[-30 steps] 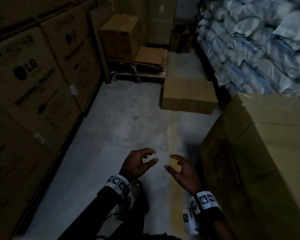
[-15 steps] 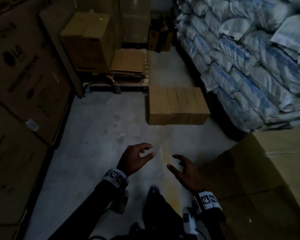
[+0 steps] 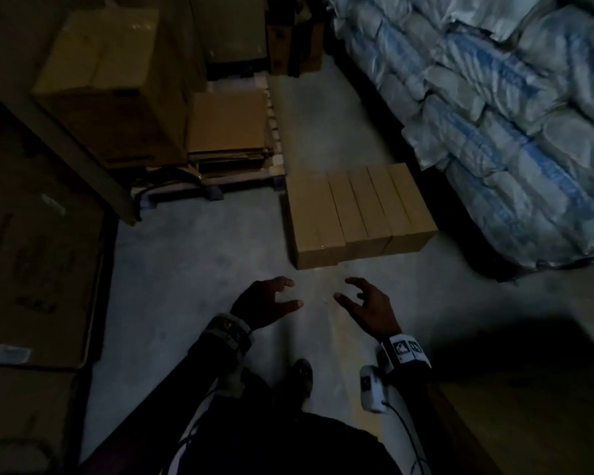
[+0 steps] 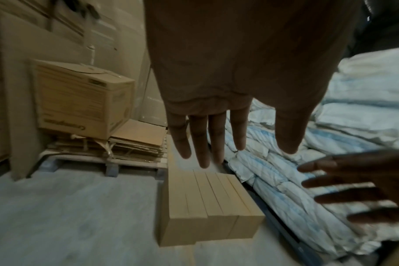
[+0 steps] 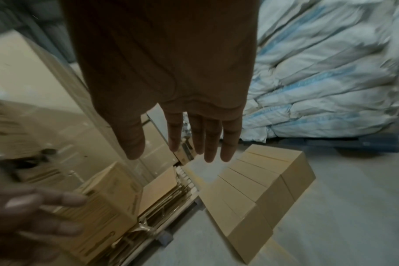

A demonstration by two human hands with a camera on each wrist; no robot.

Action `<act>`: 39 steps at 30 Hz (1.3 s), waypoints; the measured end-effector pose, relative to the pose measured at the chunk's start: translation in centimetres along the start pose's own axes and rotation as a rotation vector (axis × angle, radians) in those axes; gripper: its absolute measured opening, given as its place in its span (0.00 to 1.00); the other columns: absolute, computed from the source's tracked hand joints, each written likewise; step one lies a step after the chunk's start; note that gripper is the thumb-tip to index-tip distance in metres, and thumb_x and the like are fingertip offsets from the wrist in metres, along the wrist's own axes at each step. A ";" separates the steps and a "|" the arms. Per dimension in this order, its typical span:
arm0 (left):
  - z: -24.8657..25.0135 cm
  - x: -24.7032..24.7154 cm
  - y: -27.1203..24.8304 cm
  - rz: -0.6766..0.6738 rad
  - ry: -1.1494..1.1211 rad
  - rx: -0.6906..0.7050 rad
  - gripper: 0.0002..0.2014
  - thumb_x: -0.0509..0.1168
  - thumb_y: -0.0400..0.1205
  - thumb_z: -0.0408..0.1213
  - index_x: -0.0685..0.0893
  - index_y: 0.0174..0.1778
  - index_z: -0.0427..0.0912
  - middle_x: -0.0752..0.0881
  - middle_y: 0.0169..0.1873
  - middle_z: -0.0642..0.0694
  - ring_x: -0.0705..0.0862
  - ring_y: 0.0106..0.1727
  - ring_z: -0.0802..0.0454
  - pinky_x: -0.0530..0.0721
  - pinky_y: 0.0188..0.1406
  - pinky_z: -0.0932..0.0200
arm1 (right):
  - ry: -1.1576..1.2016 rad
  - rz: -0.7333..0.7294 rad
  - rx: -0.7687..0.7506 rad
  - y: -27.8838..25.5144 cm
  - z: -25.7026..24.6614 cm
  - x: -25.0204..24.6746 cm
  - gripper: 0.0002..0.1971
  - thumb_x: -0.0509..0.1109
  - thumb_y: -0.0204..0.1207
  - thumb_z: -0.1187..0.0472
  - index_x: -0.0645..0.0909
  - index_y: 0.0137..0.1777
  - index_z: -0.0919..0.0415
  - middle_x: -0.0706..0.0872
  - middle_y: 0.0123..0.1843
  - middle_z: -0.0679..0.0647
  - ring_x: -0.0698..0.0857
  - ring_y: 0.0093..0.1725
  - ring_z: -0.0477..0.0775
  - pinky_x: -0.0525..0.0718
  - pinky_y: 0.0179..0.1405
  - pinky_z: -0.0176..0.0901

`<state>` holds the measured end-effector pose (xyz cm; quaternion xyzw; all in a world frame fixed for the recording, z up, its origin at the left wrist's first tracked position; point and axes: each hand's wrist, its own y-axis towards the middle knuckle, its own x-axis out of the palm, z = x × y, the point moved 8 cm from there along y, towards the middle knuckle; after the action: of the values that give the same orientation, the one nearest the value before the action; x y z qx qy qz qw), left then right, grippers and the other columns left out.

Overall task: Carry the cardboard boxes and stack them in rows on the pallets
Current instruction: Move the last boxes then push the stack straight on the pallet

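Observation:
Several slim plain cardboard boxes (image 3: pixel 360 214) lie side by side in a row on the concrete floor ahead; the same row of boxes (image 4: pixel 207 205) shows in the left wrist view and the row of boxes (image 5: pixel 253 189) in the right wrist view. My left hand (image 3: pixel 271 301) and right hand (image 3: pixel 364 303) hover empty just short of the row's near end, palms facing each other, fingers spread and relaxed. A wooden pallet (image 3: pixel 275 145) stands left of the row, bearing flattened cardboard (image 3: pixel 227 121) and a large printed box (image 3: pixel 107 84).
Blue-and-white sacks (image 3: pixel 494 108) are piled high along the right. Big printed cartons (image 3: pixel 31 269) wall off the left. Another large carton (image 3: pixel 528 423) stands at my near right. Bare concrete floor (image 3: pixel 186 269) runs between them.
I have walked forward: the row of boxes and the pallet have come much nearer, and the carton on the right has slid back beside me. Both hands stay empty and spread.

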<state>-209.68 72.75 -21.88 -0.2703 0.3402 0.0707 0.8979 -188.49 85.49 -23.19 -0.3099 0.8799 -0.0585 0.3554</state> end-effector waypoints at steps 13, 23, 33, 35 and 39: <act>-4.6 -1.2 29.1 -0.257 -0.139 -0.186 0.30 0.76 0.80 0.53 0.81 0.75 0.44 0.86 0.69 0.47 0.85 0.70 0.49 0.80 0.67 0.60 | -0.037 -0.117 0.397 28.7 4.3 3.0 0.34 0.75 0.80 0.42 0.73 0.82 0.55 0.81 0.76 0.64 0.82 0.73 0.66 0.82 0.69 0.56; -18.0 10.0 51.8 -0.407 0.007 -0.279 0.39 0.71 0.83 0.55 0.61 0.88 0.52 0.86 0.68 0.40 0.85 0.66 0.36 0.85 0.63 0.46 | -0.108 -0.175 0.610 50.0 19.8 14.0 0.45 0.73 0.83 0.44 0.51 0.91 0.52 0.74 0.82 0.65 0.78 0.76 0.70 0.81 0.69 0.63; -28.7 21.5 64.1 -0.280 -0.130 -0.430 0.49 0.72 0.81 0.58 0.49 0.91 0.56 0.73 0.81 0.38 0.75 0.78 0.35 0.75 0.76 0.44 | -0.102 -0.059 0.677 62.5 34.9 20.3 0.52 0.74 0.80 0.40 0.41 0.92 0.48 0.71 0.84 0.65 0.75 0.78 0.70 0.78 0.68 0.62; -29.7 22.6 66.5 -0.263 -0.142 -0.442 0.52 0.72 0.80 0.61 0.44 0.91 0.58 0.72 0.83 0.39 0.75 0.78 0.34 0.75 0.76 0.43 | -0.075 -0.046 0.660 64.0 36.2 21.1 0.55 0.74 0.78 0.36 0.39 0.92 0.47 0.72 0.83 0.65 0.76 0.78 0.69 0.78 0.69 0.60; -30.4 24.2 69.6 -0.284 -0.172 -0.456 0.51 0.70 0.80 0.63 0.42 0.90 0.60 0.76 0.79 0.39 0.78 0.76 0.35 0.78 0.72 0.46 | -0.066 -0.019 0.616 65.2 36.9 22.1 0.54 0.71 0.77 0.32 0.38 0.91 0.41 0.74 0.79 0.66 0.78 0.75 0.71 0.78 0.66 0.59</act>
<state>-230.35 113.88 -86.94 -0.5035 0.1969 0.0415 0.8402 -209.14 129.06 -84.62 -0.1978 0.8058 -0.3156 0.4604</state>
